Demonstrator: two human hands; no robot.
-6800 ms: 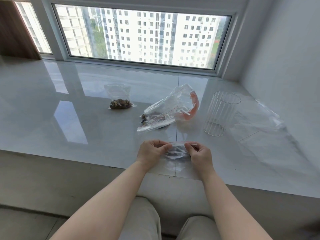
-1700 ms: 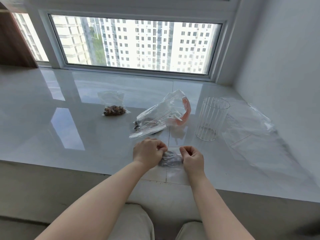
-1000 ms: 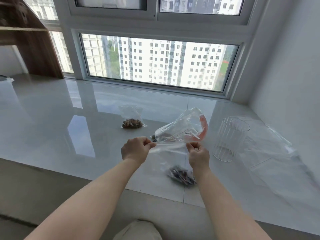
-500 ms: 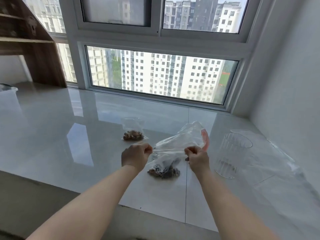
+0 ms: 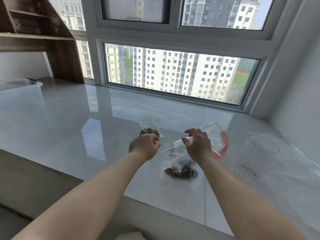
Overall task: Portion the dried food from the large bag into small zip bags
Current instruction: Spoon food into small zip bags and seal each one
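In the head view, the small zip bag [image 5: 180, 166] hung in front of the person over the near part of the white sill [image 5: 69, 129], its dark dried food [image 5: 181, 172] slumped into the bottom corner, resting on or just above the surface. The left hand [image 5: 144, 148] was curled into a loose fist; it seemed to pinch the bag's top edge, though the clear film there was hard to trace. The right hand [image 5: 198, 146] had its fingers spread and unclenched, holding nothing, just above the bag's mouth.

Behind the right hand lay the large bag [image 5: 213, 134] with its red strip, and a filled bag [image 5: 150, 129] sat farther toward the window. A ribbed glass cup [image 5: 254, 158] stood near the right end.

The bag looked light, limp and slippery, bottom-heavy with its load. It would best be taken by the stiffer zip strip at both top corners.
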